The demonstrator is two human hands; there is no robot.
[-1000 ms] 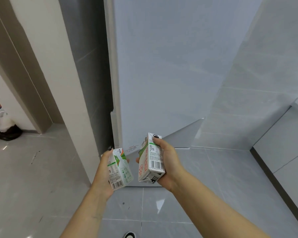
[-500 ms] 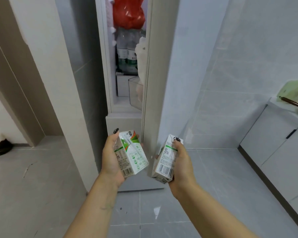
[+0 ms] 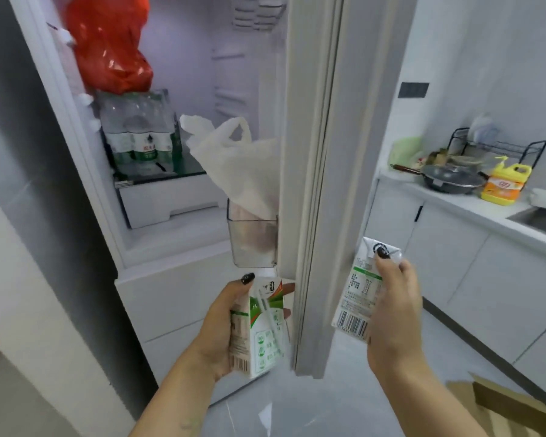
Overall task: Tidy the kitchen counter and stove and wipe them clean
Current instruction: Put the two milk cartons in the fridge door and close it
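Left hand (image 3: 224,326) grips one small milk carton (image 3: 264,326) in front of the open fridge (image 3: 183,234), beside the door's edge (image 3: 312,184); right hand (image 3: 394,307) grips a second carton (image 3: 361,291) on the door's far side, toward the counter (image 3: 473,206).

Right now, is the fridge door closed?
No, the fridge door is swung open, showing a red bag and bottled water inside.

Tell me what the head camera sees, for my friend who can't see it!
Each hand holds a small drink carton, left hand and right hand, before an open fridge with a red bag and water bottles. At right, a counter carries a pan.
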